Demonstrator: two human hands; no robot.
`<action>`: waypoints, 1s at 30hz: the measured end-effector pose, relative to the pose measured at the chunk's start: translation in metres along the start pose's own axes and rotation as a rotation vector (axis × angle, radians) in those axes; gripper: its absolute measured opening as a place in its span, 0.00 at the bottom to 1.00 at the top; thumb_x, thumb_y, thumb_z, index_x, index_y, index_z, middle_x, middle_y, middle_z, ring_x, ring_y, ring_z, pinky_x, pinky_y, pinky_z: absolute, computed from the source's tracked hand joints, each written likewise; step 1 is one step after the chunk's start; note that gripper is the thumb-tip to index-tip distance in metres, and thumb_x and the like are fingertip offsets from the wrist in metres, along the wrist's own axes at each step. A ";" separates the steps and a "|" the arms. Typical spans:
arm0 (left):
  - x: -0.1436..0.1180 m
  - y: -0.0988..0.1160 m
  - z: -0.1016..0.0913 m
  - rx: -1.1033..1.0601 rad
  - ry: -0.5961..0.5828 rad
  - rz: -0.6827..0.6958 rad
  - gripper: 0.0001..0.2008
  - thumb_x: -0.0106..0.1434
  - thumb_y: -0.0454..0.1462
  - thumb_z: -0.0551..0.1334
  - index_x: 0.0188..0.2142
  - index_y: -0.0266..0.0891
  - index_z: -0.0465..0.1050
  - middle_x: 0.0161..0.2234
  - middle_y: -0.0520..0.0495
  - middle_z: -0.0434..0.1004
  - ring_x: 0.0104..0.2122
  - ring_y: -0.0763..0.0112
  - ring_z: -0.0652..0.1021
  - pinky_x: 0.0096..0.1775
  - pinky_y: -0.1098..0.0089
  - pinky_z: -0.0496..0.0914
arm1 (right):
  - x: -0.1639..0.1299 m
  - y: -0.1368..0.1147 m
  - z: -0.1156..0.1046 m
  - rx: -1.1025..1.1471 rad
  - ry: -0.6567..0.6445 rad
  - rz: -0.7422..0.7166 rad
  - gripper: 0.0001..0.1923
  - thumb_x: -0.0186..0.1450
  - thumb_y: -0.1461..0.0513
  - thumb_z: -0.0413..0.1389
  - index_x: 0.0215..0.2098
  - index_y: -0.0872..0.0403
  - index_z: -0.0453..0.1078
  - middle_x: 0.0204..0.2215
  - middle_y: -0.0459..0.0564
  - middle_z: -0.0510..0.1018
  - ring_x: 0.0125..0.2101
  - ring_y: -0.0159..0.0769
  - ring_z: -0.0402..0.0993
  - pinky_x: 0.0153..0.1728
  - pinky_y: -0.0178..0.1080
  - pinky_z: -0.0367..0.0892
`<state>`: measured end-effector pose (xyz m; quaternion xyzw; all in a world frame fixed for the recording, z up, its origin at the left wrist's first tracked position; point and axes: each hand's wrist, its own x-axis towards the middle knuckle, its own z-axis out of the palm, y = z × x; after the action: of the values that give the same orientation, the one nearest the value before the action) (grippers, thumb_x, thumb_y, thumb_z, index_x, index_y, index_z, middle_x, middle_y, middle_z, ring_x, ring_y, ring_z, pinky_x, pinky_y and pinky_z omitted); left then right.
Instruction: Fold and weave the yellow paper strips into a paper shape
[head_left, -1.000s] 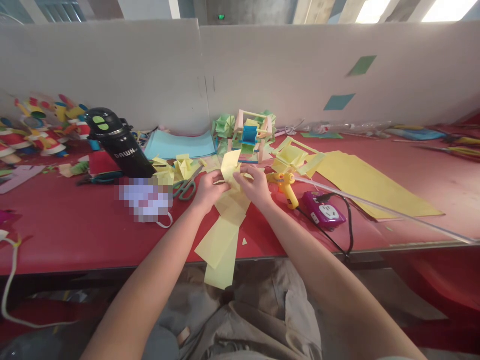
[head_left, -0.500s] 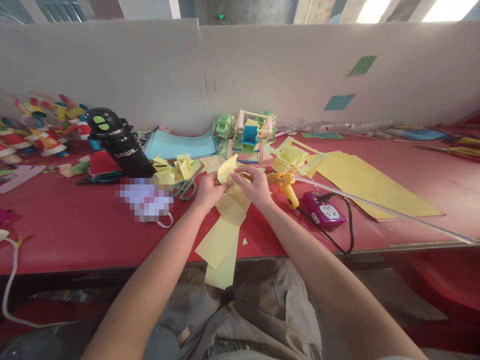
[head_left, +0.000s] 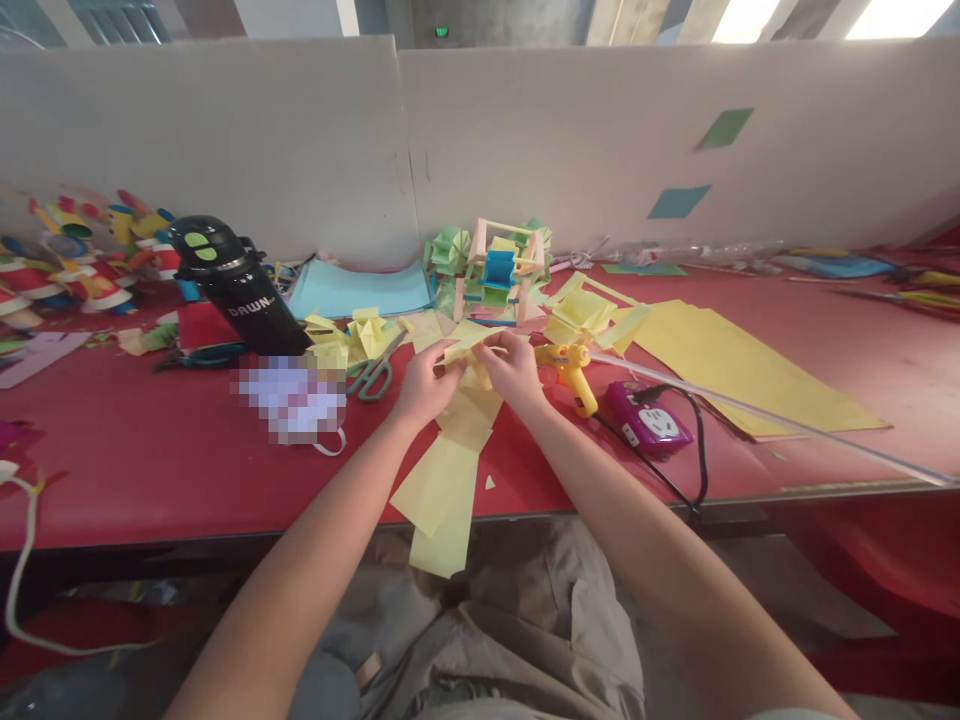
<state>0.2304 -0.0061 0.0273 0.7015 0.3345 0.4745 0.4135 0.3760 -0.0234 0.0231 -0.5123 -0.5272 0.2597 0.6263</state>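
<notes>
A piece of yellow paper point(head_left: 466, 338) is held between both my hands above the red table. My left hand point(head_left: 429, 382) is closed on its left side, thumb pointing inward. On the right side my right hand point(head_left: 514, 370) pinches it with bent fingers; some fingertips are hidden. Below the hands, yellow paper strips point(head_left: 439, 480) overlap and hang past the table's front edge. Green-handled scissors point(head_left: 371, 378) lie left of my left hand. Just right of my right hand is a yellow glue gun point(head_left: 571, 375).
A black bottle point(head_left: 240, 290) and folded yellow pieces point(head_left: 367, 333) stand to the left. Behind the hands is a wooden-framed paper model point(head_left: 501, 270). A purple power socket point(head_left: 651, 420), its cable, a clear rod point(head_left: 765, 410) and yellow sheets point(head_left: 742, 370) lie to the right.
The yellow paper has tipped from standing up to lying flatter between my hands. My left hand has shifted slightly; the strips and tools stay put.
</notes>
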 end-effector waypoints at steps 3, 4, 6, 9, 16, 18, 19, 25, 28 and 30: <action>-0.001 0.004 -0.001 0.008 0.003 -0.032 0.14 0.58 0.36 0.61 0.44 0.36 0.77 0.42 0.43 0.80 0.42 0.61 0.79 0.38 0.69 0.72 | 0.000 -0.005 -0.002 0.020 -0.011 0.023 0.14 0.59 0.52 0.58 0.25 0.54 0.69 0.26 0.47 0.75 0.29 0.34 0.70 0.32 0.36 0.67; -0.001 0.005 -0.002 0.010 0.008 -0.049 0.13 0.58 0.36 0.61 0.42 0.36 0.78 0.40 0.43 0.81 0.40 0.61 0.79 0.37 0.69 0.72 | 0.000 -0.006 -0.002 0.016 -0.018 0.019 0.15 0.59 0.51 0.58 0.25 0.54 0.69 0.25 0.47 0.75 0.28 0.33 0.69 0.30 0.36 0.66; -0.001 0.005 -0.003 -0.002 0.022 -0.080 0.12 0.58 0.36 0.61 0.41 0.36 0.78 0.36 0.45 0.81 0.38 0.61 0.79 0.36 0.69 0.71 | 0.000 -0.007 -0.003 0.004 -0.034 0.007 0.17 0.58 0.49 0.60 0.25 0.54 0.70 0.25 0.47 0.75 0.27 0.32 0.68 0.28 0.35 0.64; 0.000 0.002 -0.005 -0.050 0.020 -0.092 0.13 0.57 0.38 0.63 0.42 0.36 0.77 0.36 0.45 0.81 0.38 0.61 0.79 0.36 0.69 0.72 | 0.000 -0.006 -0.004 0.003 -0.050 -0.006 0.18 0.57 0.48 0.61 0.25 0.54 0.70 0.24 0.47 0.74 0.26 0.32 0.68 0.27 0.35 0.63; 0.002 -0.003 -0.008 -0.031 0.032 -0.103 0.19 0.56 0.47 0.66 0.39 0.34 0.78 0.35 0.42 0.81 0.34 0.61 0.79 0.33 0.70 0.71 | 0.002 0.000 -0.003 0.103 -0.081 -0.024 0.18 0.53 0.50 0.66 0.29 0.54 0.70 0.24 0.45 0.73 0.25 0.30 0.68 0.29 0.36 0.65; 0.002 -0.004 -0.009 -0.024 0.032 -0.112 0.19 0.56 0.48 0.66 0.39 0.34 0.78 0.34 0.42 0.82 0.33 0.61 0.79 0.32 0.70 0.71 | 0.002 0.000 -0.003 0.091 -0.103 -0.009 0.18 0.53 0.50 0.66 0.30 0.54 0.71 0.25 0.46 0.75 0.27 0.31 0.69 0.29 0.36 0.65; 0.003 -0.005 -0.009 -0.017 0.033 -0.114 0.19 0.56 0.48 0.66 0.38 0.34 0.78 0.35 0.42 0.82 0.33 0.61 0.79 0.32 0.70 0.70 | 0.002 0.000 -0.003 0.075 -0.111 -0.002 0.18 0.54 0.49 0.65 0.30 0.54 0.72 0.26 0.47 0.75 0.27 0.32 0.70 0.29 0.36 0.65; 0.002 -0.005 -0.011 0.028 0.035 -0.108 0.16 0.57 0.46 0.65 0.37 0.35 0.79 0.33 0.45 0.81 0.31 0.64 0.78 0.30 0.71 0.69 | 0.003 0.001 -0.004 0.036 -0.130 0.008 0.20 0.54 0.47 0.64 0.27 0.55 0.72 0.27 0.49 0.77 0.29 0.34 0.72 0.34 0.38 0.68; 0.001 -0.003 -0.010 -0.017 0.033 -0.123 0.17 0.56 0.47 0.67 0.38 0.36 0.79 0.33 0.45 0.81 0.31 0.64 0.78 0.30 0.71 0.69 | 0.003 0.001 -0.004 0.043 -0.126 0.029 0.20 0.54 0.47 0.64 0.27 0.55 0.72 0.28 0.49 0.78 0.31 0.35 0.73 0.36 0.39 0.69; 0.002 -0.001 -0.010 -0.067 0.043 -0.159 0.19 0.54 0.47 0.68 0.39 0.36 0.79 0.35 0.44 0.82 0.33 0.62 0.79 0.32 0.70 0.70 | 0.002 0.001 -0.004 0.059 -0.123 0.051 0.19 0.53 0.47 0.65 0.27 0.55 0.72 0.28 0.49 0.77 0.32 0.35 0.73 0.37 0.39 0.69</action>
<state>0.2214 -0.0015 0.0287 0.6482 0.3821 0.4658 0.4657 0.3802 -0.0229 0.0231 -0.4899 -0.5436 0.3220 0.6007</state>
